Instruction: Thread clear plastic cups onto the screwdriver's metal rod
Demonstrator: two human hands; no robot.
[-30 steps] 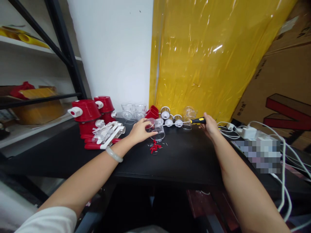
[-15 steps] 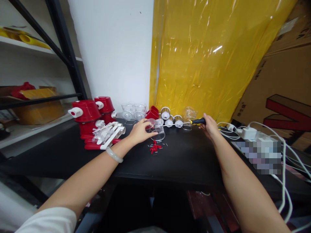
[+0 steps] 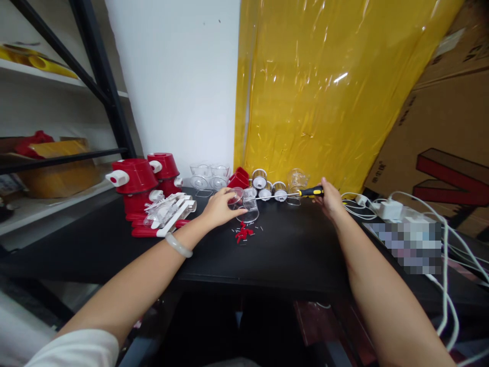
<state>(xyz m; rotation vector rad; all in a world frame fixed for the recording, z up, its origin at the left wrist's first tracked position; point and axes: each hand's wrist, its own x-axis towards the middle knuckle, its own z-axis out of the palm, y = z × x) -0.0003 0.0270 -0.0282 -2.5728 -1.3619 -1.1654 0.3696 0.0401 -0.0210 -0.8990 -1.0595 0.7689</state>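
Clear cup (image 3: 247, 205) in left grip (image 3: 220, 206) | right grip (image 3: 329, 198) clasps screwdriver (image 3: 305, 192) (tip toward cup)

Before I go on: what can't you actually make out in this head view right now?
- Screwdriver tip: too thin to tell whether it meets the clear cup.
- Left hand fingers: they hide the cup's near side.
- Small pins beside the red clips: too small to count.
- Blurred patch right of the right hand: hides what lies there.

Cups (image 3: 244, 204) mid-table (image 3: 290, 255), lidded pots (image 3: 139, 178) left, chargers (image 3: 389, 209) right, small loose parts (image 3: 243, 233) before cups
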